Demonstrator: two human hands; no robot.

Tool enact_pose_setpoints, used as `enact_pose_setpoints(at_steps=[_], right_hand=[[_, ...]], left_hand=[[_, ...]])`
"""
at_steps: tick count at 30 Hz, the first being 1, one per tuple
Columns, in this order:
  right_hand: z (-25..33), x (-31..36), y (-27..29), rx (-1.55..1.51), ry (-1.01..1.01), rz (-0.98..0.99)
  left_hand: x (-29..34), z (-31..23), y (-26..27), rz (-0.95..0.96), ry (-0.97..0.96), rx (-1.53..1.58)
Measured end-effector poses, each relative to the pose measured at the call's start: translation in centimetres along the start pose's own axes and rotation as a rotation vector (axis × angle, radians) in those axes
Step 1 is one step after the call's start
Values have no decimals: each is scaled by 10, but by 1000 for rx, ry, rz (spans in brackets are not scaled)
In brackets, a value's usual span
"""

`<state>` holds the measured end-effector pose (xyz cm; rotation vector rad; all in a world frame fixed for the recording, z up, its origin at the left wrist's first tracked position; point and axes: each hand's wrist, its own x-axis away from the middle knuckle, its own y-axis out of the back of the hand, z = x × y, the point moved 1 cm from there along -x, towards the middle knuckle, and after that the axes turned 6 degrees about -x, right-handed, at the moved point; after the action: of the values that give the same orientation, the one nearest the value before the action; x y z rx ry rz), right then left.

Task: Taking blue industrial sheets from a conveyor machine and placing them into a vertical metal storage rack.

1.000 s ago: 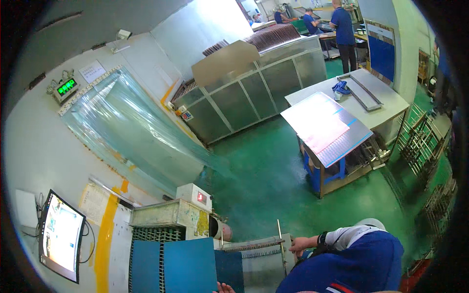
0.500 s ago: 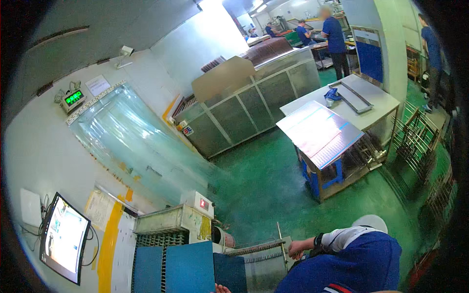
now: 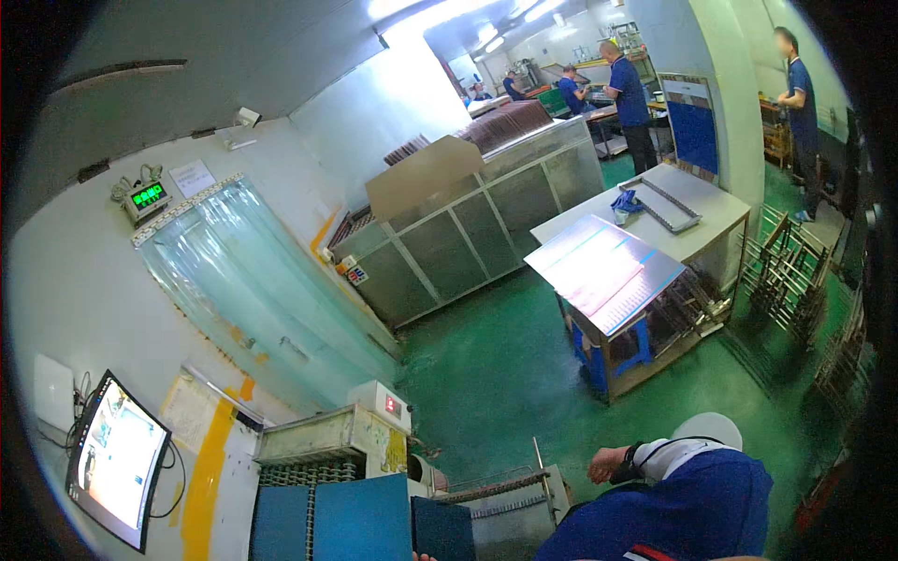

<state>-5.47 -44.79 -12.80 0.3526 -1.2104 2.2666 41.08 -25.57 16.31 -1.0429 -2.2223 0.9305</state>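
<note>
Fingertips of my left hand barely show at the lower edge, close to the right edge of a flat blue board; the rest of that hand is out of view. My right arm is bent, in a blue sleeve and a white undersleeve with a black band at the wrist. My right hand is closed with curled fingers, and nothing shows in it. A thin upright rod stands to its left, apart from it, on a grey metal machine frame. Another blue board and a darker board lie alongside.
Below the boards runs a roller conveyor, with a white control box behind it. A monitor hangs on the left wall. Ahead stand a table with a shiny panel and metal racks. Several people work farther back.
My right hand has moved right, away from the upright rod. The whole view has shifted slightly. The person at far right now stands more fully in view.
</note>
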Motion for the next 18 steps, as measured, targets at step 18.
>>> enact_pose_setpoints(at_steps=[18], right_hand=[[24,7,-68,1251,194,109]], left_hand=[[-16,-2,54,-134,-100,-102]])
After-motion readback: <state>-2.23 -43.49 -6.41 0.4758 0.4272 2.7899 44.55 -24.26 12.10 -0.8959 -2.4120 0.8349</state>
